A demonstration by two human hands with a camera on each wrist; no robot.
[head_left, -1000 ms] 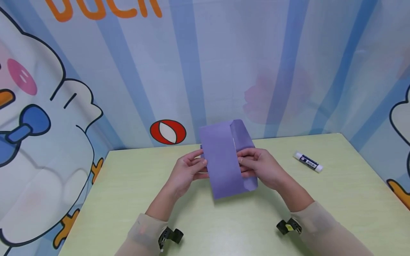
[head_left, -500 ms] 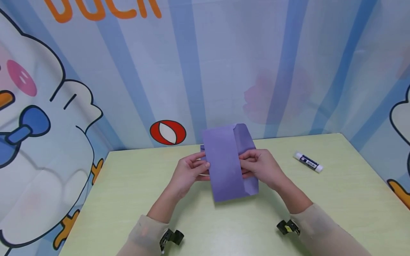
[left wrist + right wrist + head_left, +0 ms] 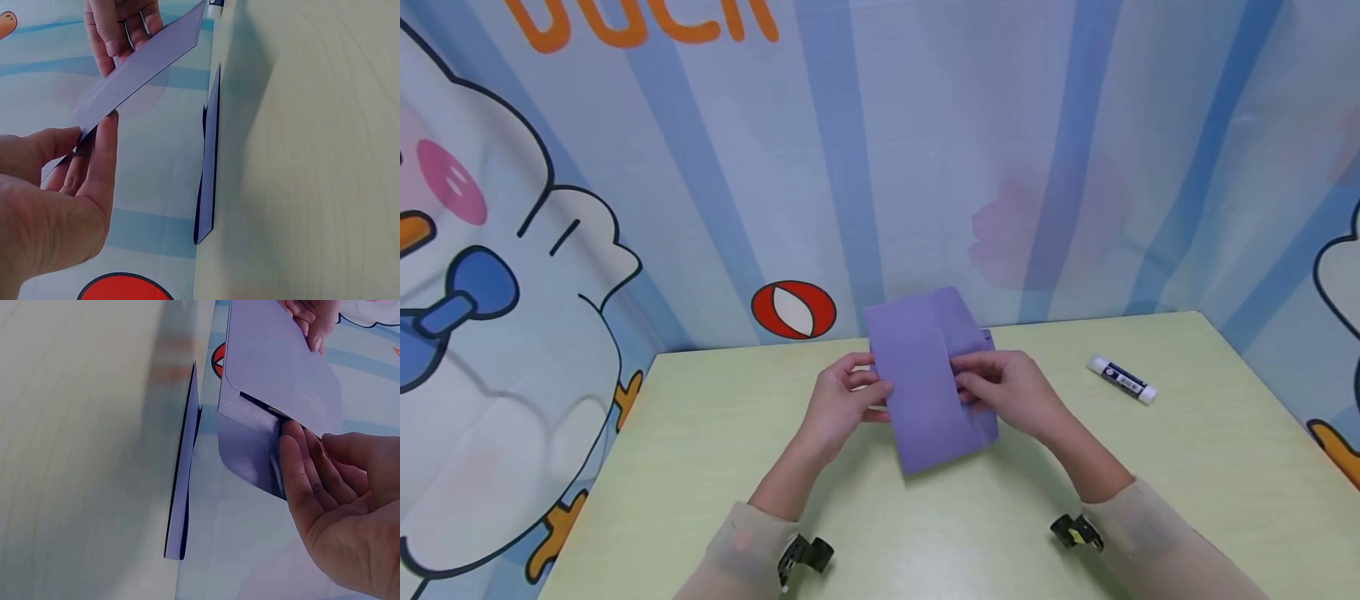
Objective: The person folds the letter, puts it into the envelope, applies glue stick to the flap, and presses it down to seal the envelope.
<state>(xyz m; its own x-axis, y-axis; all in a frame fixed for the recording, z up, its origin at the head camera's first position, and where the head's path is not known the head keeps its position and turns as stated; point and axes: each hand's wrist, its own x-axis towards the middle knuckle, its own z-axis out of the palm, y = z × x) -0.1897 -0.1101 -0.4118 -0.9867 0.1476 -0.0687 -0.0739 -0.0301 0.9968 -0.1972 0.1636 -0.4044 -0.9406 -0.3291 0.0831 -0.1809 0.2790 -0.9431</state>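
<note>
A purple paper envelope (image 3: 913, 383) is held up off the table, its long front panel toward me. My left hand (image 3: 842, 404) pinches its left edge, with the thumb in front and fingers behind. My right hand (image 3: 1011, 392) pinches the panel's right edge. In the right wrist view, the fingers of the right hand (image 3: 350, 494) reach under that edge, beside a round-cornered flap (image 3: 250, 447). A second folded purple paper piece (image 3: 209, 169) stands out on the table in the left wrist view; the held envelope mostly hides it from the head view.
A glue stick (image 3: 1122, 379), capped in white, lies on the pale wooden table (image 3: 700, 467) to the right. Behind the table's back edge hangs a blue striped cartoon backdrop (image 3: 925, 150). A small black camera sits at each wrist.
The envelope dipped slightly, then turned a little and shifted left. Its right flap now lies closer to the front panel. Both hands keep their hold and barely move.
</note>
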